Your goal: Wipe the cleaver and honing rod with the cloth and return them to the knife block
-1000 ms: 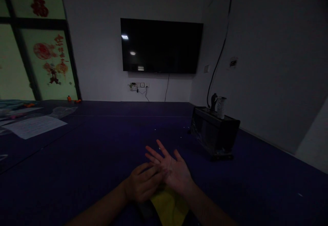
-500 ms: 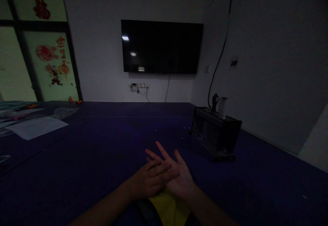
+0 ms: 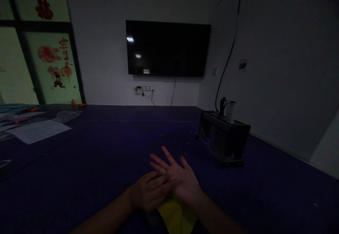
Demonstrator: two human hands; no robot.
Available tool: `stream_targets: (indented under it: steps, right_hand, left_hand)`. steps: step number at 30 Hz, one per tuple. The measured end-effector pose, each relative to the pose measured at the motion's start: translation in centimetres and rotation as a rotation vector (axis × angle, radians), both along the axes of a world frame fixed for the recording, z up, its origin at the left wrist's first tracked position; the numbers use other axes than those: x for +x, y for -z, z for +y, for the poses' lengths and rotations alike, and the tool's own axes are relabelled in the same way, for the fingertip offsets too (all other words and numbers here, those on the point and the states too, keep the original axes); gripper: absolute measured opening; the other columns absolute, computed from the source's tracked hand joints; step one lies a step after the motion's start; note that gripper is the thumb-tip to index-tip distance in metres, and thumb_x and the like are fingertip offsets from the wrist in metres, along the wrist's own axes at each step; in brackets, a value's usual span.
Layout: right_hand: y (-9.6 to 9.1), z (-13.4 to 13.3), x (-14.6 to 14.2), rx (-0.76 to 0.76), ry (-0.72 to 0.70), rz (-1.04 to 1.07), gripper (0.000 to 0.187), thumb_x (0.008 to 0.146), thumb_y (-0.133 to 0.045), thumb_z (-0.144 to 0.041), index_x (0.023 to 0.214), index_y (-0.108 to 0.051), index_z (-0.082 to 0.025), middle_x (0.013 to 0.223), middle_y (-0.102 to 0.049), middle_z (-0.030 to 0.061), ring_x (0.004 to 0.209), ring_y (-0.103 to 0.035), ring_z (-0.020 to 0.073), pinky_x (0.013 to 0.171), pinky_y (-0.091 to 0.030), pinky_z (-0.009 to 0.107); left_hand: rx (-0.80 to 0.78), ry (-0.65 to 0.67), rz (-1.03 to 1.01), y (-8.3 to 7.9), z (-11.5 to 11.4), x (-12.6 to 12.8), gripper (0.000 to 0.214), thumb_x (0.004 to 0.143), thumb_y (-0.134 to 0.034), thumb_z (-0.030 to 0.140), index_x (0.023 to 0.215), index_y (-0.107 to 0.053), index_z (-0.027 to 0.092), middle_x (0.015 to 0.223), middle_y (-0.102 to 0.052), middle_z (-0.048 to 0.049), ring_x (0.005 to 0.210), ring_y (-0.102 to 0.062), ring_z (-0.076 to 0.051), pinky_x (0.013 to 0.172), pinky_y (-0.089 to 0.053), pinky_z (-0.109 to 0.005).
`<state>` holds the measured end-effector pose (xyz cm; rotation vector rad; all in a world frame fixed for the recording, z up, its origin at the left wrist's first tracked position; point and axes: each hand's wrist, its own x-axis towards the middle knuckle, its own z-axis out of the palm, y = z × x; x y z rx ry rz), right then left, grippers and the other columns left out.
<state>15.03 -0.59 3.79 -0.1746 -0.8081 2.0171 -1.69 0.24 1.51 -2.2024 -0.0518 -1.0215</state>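
In the dim head view my right hand (image 3: pixel 180 179) is held palm up with its fingers spread apart over the dark blue table (image 3: pixel 92 163). My left hand (image 3: pixel 149 191) lies across the right palm, its fingers stretched flat and touching it. Neither hand holds anything I can see. A yellow cloth-like thing (image 3: pixel 174 214) shows just below both hands, partly hidden by the wrists.
A black box (image 3: pixel 224 140) with a small jug-like thing (image 3: pixel 229 111) on top stands at the right. Papers (image 3: pixel 37 130) lie at the far left. A dark television (image 3: pixel 168 48) hangs on the far wall, above a socket strip (image 3: pixel 144 89).
My left hand slid forward over the right palm, then drew back toward the wrist. The right hand stayed open and almost still.
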Motion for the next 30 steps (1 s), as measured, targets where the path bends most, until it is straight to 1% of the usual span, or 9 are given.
stream_targets:
  steps: [4,7,12,15,18,20,23,26,30]
  right_hand:
    - [-0.1,-0.2,0.1,-0.012,-0.001,-0.005,0.066,0.088,-0.012,-0.062,0.143,-0.014,-0.027,0.137,-0.043,0.014,0.111,-0.052,0.0217,0.088,-0.036,0.035]
    - [-0.4,-0.5,0.1,-0.024,-0.006,0.003,0.066,0.087,-0.016,-0.063,0.143,-0.019,-0.027,0.137,-0.044,0.0133,0.11,-0.052,0.0211,0.09,-0.036,0.034]
    - [-0.6,-1.0,0.1,-0.066,-0.016,0.024,0.064,0.088,-0.018,-0.061,0.142,-0.022,-0.027,0.138,-0.042,0.0128,0.111,-0.052,0.0187,0.093,-0.035,0.035]
    - [-0.8,-1.0,0.0,-0.073,-0.022,0.029,0.065,0.088,-0.017,-0.062,0.142,-0.023,-0.026,0.137,-0.043,0.0128,0.113,-0.051,0.0188,0.096,-0.033,0.037]
    - [-0.8,-0.8,-0.1,-0.053,-0.023,0.023,0.066,0.087,-0.018,-0.064,0.14,-0.029,-0.026,0.135,-0.047,0.0125,0.114,-0.051,0.0199,0.097,-0.031,0.037]
    - [-0.6,-0.6,-0.1,-0.025,-0.022,0.021,0.065,0.087,-0.018,-0.064,0.138,-0.031,-0.027,0.134,-0.047,0.0124,0.113,-0.052,0.0205,0.096,-0.032,0.038]
    - [-0.3,-0.3,0.1,-0.003,-0.032,0.028,0.063,0.088,-0.012,-0.062,0.14,-0.027,-0.028,0.136,-0.045,0.0129,0.112,-0.052,0.0207,0.092,-0.034,0.037]
    - [-0.2,-0.2,0.2,0.009,-0.029,0.047,0.061,0.089,-0.011,-0.059,0.141,-0.022,-0.028,0.138,-0.043,0.0137,0.113,-0.052,0.0209,0.09,-0.035,0.036]
    - [-0.5,-0.3,0.2,-0.017,-0.005,0.05,0.06,0.089,-0.012,-0.058,0.139,-0.025,-0.028,0.136,-0.045,0.0127,0.113,-0.052,0.021,0.091,-0.035,0.037]
  left_hand:
    - [-0.057,-0.033,0.041,-0.5,-0.2,0.3,0.033,0.091,-0.036,0.013,0.116,-0.058,0.012,0.126,-0.059,-0.0048,0.131,-0.035,-0.011,0.11,-0.028,-0.029]
    - [-0.079,-0.069,0.062,-0.8,-0.2,0.7,0.034,0.091,-0.039,0.014,0.121,-0.054,0.012,0.127,-0.058,-0.0045,0.132,-0.032,-0.01,0.11,-0.026,-0.028]
    - [-0.034,-0.109,0.054,-0.7,-0.1,1.3,0.034,0.092,-0.04,0.013,0.122,-0.055,0.016,0.14,-0.043,0.0007,0.136,-0.026,-0.014,0.113,-0.02,-0.033]
    - [-0.033,-0.105,0.054,-0.6,0.0,1.3,0.033,0.092,-0.038,0.014,0.12,-0.056,0.016,0.142,-0.04,0.002,0.136,-0.025,-0.013,0.113,-0.02,-0.031]
    - [-0.058,-0.058,0.047,-0.5,0.1,1.1,0.034,0.092,-0.036,0.011,0.118,-0.057,0.012,0.137,-0.048,-0.0004,0.134,-0.029,-0.011,0.111,-0.023,-0.028]
    - [-0.038,-0.021,0.021,-0.5,0.1,0.9,0.035,0.091,-0.034,0.011,0.115,-0.059,0.011,0.132,-0.053,-0.0028,0.132,-0.033,-0.011,0.11,-0.026,-0.027]
    - [-0.008,0.017,-0.033,-0.4,0.0,0.6,0.034,0.091,-0.034,0.012,0.109,-0.062,0.011,0.127,-0.057,-0.0031,0.126,-0.041,-0.012,0.107,-0.03,-0.028]
    - [-0.008,0.027,-0.051,-0.5,-0.1,0.5,0.032,0.091,-0.036,0.012,0.102,-0.065,0.011,0.123,-0.061,-0.0031,0.117,-0.05,-0.014,0.101,-0.038,-0.029]
    - [0.024,0.047,-0.085,-0.3,-0.2,0.4,0.027,0.088,-0.041,0.01,0.09,-0.067,0.013,0.12,-0.063,-0.005,0.112,-0.054,-0.016,0.093,-0.045,-0.03]
